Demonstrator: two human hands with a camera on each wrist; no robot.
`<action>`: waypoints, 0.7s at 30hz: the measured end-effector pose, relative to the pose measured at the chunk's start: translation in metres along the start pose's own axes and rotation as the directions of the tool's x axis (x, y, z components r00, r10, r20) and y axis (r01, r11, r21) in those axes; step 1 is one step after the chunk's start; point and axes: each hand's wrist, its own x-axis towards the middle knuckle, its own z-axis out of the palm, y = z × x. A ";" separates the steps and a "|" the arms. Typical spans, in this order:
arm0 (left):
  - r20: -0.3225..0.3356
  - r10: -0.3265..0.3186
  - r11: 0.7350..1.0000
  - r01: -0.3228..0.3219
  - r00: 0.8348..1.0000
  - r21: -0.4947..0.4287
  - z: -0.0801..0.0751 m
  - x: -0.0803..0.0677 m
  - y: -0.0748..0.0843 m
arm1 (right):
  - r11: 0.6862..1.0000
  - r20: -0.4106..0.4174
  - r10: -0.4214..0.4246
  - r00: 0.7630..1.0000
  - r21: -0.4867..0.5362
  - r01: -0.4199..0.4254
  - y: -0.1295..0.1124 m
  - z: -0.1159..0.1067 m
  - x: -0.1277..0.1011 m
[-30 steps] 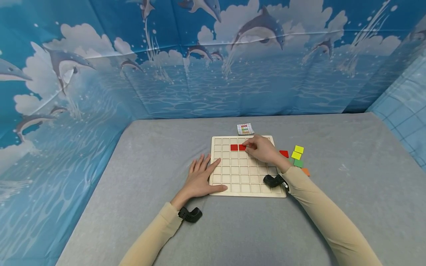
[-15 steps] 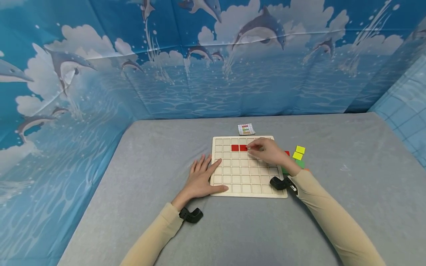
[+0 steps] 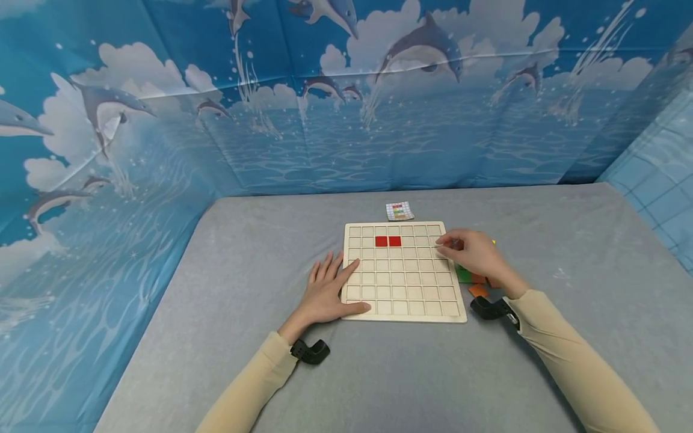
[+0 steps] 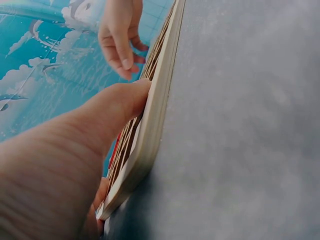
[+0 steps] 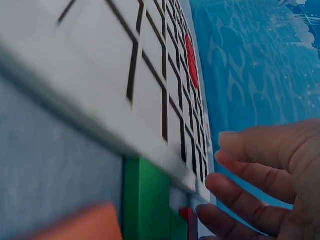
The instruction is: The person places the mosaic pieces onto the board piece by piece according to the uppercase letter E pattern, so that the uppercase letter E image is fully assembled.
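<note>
My left hand (image 3: 330,288) lies flat at the left edge of the wooden grid board (image 3: 402,300), fingers straight and slightly spread, thumb along the near corner. The left wrist view shows the thumb (image 4: 131,100) pressed against the board's side (image 4: 155,105). I judge this is to pin the board so it does not slide on the grey cloth (image 3: 271,240) while the other hand works.

My right hand (image 3: 473,252) hovers at the board's right edge, above the loose tiles. Fingers loosely curled, tips close together near the edge cells. I cannot tell for sure whether they pinch anything; the right wrist view shows the fingertips (image 5: 235,185) apart from one another and bare of any tile on the sides that show.

On the board: 2 red tiles (image 3: 388,241) seated side by side in the 2nd row from the far edge, flush in their cells. All other cells I can see are bare wood.

Loose tiles sit just beside the board's right edge, mostly hidden under my right hand: a green tile (image 3: 463,275) and an orange tile (image 3: 479,290) show in the head view. The right wrist view has green (image 5: 145,200) lying close against the board, orange nearer the camera. Kept close to that hand, I judge, for short reaches.

A small pattern card (image 3: 399,210) with coloured squares lies just past the far edge of the board, face up, where I can read it.
</note>
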 end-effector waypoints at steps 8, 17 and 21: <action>0.004 0.003 1.000 -0.003 1.000 -0.003 0.000 -0.001 -0.001 | 0.994 0.042 0.018 0.999 -0.106 -0.013 0.012 -0.016 -0.007; 0.010 0.000 1.000 0.000 1.000 0.004 0.000 -0.001 0.000 | 0.984 0.071 0.070 0.995 -0.166 -0.058 0.019 -0.019 -0.009; 0.002 0.006 1.000 -0.006 1.000 0.001 0.000 -0.001 0.000 | 0.981 0.058 0.090 0.994 -0.176 -0.078 0.021 -0.018 -0.009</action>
